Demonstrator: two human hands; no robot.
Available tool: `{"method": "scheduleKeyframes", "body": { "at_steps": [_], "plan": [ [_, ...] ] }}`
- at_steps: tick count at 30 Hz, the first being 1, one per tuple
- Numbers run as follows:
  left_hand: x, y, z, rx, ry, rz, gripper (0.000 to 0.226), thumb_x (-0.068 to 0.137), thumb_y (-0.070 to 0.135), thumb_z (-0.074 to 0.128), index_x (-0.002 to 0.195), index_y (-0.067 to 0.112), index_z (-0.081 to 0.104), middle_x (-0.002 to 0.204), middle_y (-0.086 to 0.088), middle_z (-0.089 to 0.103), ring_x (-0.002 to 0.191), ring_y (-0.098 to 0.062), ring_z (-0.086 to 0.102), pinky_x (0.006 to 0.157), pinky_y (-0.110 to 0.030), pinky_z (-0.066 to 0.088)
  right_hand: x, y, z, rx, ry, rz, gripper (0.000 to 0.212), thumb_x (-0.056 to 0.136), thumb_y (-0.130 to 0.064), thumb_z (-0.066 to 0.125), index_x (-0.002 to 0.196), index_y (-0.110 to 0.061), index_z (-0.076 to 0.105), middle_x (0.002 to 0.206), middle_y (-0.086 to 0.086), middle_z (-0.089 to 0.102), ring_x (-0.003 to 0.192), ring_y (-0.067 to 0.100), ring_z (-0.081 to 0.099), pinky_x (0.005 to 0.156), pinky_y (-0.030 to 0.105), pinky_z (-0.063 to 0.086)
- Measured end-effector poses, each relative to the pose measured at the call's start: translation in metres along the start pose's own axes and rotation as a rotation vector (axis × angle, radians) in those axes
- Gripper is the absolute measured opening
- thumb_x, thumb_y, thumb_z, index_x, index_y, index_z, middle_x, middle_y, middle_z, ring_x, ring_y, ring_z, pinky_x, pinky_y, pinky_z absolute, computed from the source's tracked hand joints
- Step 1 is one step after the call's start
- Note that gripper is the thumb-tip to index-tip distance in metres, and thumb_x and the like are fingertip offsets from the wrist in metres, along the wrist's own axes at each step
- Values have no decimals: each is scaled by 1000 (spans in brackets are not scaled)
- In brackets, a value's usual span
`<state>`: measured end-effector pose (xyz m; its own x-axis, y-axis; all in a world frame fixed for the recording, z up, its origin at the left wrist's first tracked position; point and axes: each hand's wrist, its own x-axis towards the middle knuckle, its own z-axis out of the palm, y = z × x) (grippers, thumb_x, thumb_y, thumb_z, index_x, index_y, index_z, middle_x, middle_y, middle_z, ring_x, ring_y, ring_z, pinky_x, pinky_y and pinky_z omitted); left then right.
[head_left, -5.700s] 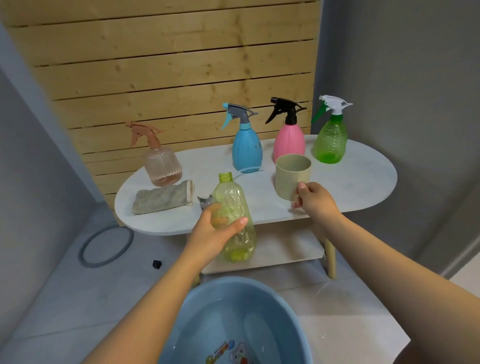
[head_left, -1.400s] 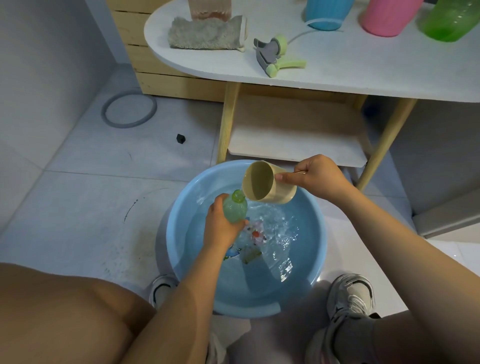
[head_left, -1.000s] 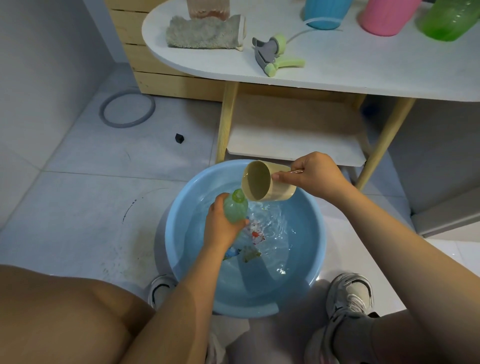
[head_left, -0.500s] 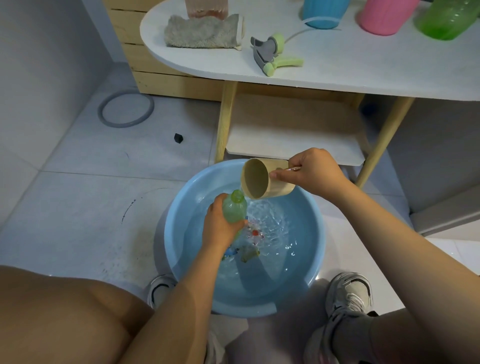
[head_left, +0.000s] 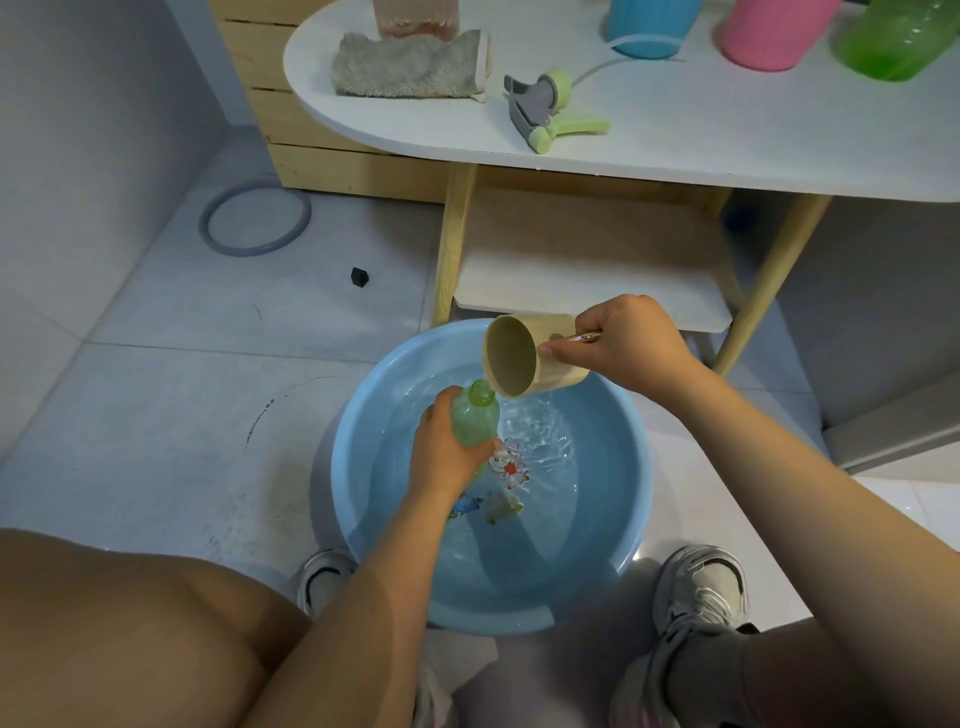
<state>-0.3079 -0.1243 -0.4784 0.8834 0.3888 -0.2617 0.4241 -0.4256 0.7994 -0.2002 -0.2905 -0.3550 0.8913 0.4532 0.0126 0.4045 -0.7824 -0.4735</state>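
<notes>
My left hand (head_left: 447, 454) grips a green see-through bottle (head_left: 474, 418) upright over a blue basin (head_left: 623, 499) of water on the floor. The bottle's neck is open at the top. My right hand (head_left: 631, 343) holds a beige cup (head_left: 519, 364) by its handle, tipped on its side. The cup's mouth faces left and its lower rim sits right at the bottle's neck. The water under the cup is rippled. The bottle's lower half is hidden behind my left hand.
A white oval table (head_left: 675, 135) stands behind the basin with a lower shelf (head_left: 587, 280). On it lie a grey cloth (head_left: 410, 65), a detached green and grey spray head (head_left: 545, 106) and several spray bottles. A grey ring (head_left: 254, 218) lies on the floor. My shoes flank the basin.
Since 5.7 s ago I have crouched and brought bottle and cup from the table down over the basin. In the last second the cup has tipped a little more toward the bottle's neck.
</notes>
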Motion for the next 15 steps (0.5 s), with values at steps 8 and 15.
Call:
{"method": "scheduleKeyframes", "body": {
  "at_steps": [8,15],
  "plan": [
    [-1,1,0,15,-6,4,70,71,26,80,129,25,42,126,-2,51,112,-21,51,78,-24,37,1,-1,1,-86,14,-51,58,77,-47,70,46,-15,33,45,2,24,51,21,22,49,32,17],
    [-1,3,0,27,-13,-5,74,72,26,80,134,24,39,131,-4,49,116,-22,50,81,-23,36,1,-1,5,-192,36,-100,51,81,-51,64,52,-14,45,45,1,34,58,26,31,61,31,28]
  ]
}}
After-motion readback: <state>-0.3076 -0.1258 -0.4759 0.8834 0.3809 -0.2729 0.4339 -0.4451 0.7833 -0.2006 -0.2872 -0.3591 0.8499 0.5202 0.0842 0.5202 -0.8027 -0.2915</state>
